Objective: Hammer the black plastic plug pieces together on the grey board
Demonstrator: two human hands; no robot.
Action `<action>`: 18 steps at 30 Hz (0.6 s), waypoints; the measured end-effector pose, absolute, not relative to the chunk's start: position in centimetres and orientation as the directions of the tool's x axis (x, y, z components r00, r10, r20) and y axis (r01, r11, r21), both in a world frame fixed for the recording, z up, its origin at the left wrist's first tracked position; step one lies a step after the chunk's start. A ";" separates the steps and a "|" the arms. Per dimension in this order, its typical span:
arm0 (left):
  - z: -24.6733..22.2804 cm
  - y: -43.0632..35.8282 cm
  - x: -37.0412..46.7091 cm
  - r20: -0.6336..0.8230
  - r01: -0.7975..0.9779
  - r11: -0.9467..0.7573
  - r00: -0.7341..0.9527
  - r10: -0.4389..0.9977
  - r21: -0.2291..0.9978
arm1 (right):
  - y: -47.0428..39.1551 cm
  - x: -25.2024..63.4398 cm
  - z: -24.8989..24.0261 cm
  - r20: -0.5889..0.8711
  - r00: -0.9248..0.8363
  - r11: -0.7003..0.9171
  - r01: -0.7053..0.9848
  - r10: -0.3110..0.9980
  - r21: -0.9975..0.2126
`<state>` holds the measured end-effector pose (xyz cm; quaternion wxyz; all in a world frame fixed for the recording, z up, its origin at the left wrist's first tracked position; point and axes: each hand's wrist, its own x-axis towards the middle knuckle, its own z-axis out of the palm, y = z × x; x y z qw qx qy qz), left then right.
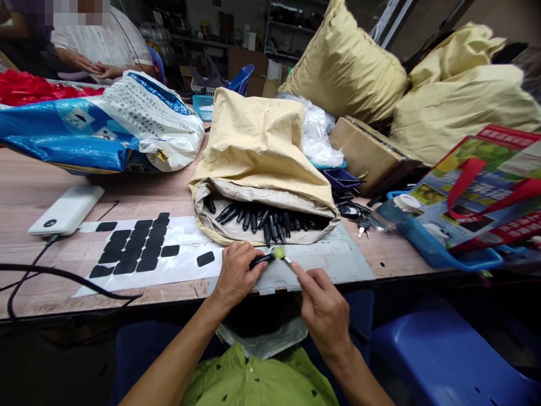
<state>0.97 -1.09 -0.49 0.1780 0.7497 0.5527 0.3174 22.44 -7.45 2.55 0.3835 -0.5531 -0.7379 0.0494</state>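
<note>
Left of the cream sack (257,129), a blue-and-white bag (101,127) is lying on the tabletop (25,192). The sack is gaping toward you, holding many black pieces (253,220). Just before its mouth, your left hand (239,270) is gripping one black piece (264,259), and your right hand (323,304) is pinching a slim tool (288,260). Right of the sack, a blue tray (439,255) is holding a colourful carrier (494,180).
</note>
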 end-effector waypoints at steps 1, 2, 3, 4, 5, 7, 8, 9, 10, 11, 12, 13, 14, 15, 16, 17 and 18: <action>-0.5 -1.1 1.0 0.279 0.715 -0.325 0.187 0.942 0.619 | -7.4 22.5 2.2 0.474 -0.109 0.362 0.797 0.874 -0.484; -0.4 -1.1 1.0 0.280 0.714 -0.327 0.188 0.941 0.619 | -7.3 22.5 2.1 0.444 -0.113 0.345 0.803 0.889 -0.486; -0.4 -1.1 1.0 0.281 0.712 -0.330 0.190 0.941 0.620 | -7.2 22.6 2.2 0.434 -0.103 0.337 0.795 0.895 -0.505; -0.4 -1.1 0.9 0.282 0.710 -0.333 0.194 0.940 0.621 | -7.1 22.6 2.5 0.440 -0.088 0.338 0.775 0.894 -0.534; -0.5 -1.1 0.9 0.283 0.708 -0.335 0.196 0.939 0.622 | -7.0 22.7 2.9 0.453 -0.075 0.350 0.751 0.888 -0.561; -0.5 -1.1 0.8 0.279 0.704 -0.332 0.196 0.940 0.628 | -6.9 22.7 4.1 0.484 -0.060 0.379 0.707 0.873 -0.597; -0.5 -1.1 0.8 0.273 0.703 -0.327 0.194 0.942 0.632 | -6.9 22.7 4.6 0.495 -0.058 0.391 0.695 0.867 -0.604; -0.5 -1.1 0.8 0.265 0.702 -0.321 0.192 0.945 0.635 | -7.0 22.6 5.0 0.505 -0.058 0.401 0.687 0.861 -0.606; -0.5 -1.2 0.7 0.257 0.702 -0.315 0.191 0.947 0.639 | -7.1 22.5 5.3 0.515 -0.058 0.411 0.682 0.855 -0.605; -0.4 -1.2 0.7 0.249 0.701 -0.310 0.191 0.949 0.643 | -7.2 22.3 5.2 0.524 -0.061 0.421 0.677 0.849 -0.603; -0.4 -1.2 0.8 0.242 0.700 -0.306 0.192 0.951 0.646 | -7.3 22.1 5.0 0.528 -0.068 0.428 0.676 0.846 -0.599; -0.3 -1.3 0.8 0.239 0.699 -0.303 0.191 0.952 0.648 | -7.5 21.8 4.6 0.522 -0.083 0.429 0.685 0.849 -0.589; -0.2 -1.3 0.8 0.238 0.699 -0.300 0.188 0.953 0.649 | -7.6 21.6 4.2 0.504 -0.104 0.423 0.701 0.858 -0.574; -0.1 -1.3 0.8 0.240 0.701 -0.298 0.183 0.953 0.648 | -7.7 21.5 3.7 0.477 -0.128 0.412 0.720 0.869 -0.558; -0.1 -1.4 0.9 0.242 0.703 -0.296 0.179 0.954 0.646 | -7.8 21.4 3.3 0.448 -0.147 0.399 0.737 0.882 -0.545; 0.0 -1.4 0.9 0.244 0.706 -0.296 0.177 0.953 0.643 | -7.8 21.4 3.1 0.426 -0.154 0.386 0.748 0.892 -0.539; 0.0 -1.4 0.9 0.246 0.709 -0.297 0.176 0.953 0.640 | -7.7 21.6 3.1 0.422 -0.146 0.378 0.750 0.895 -0.542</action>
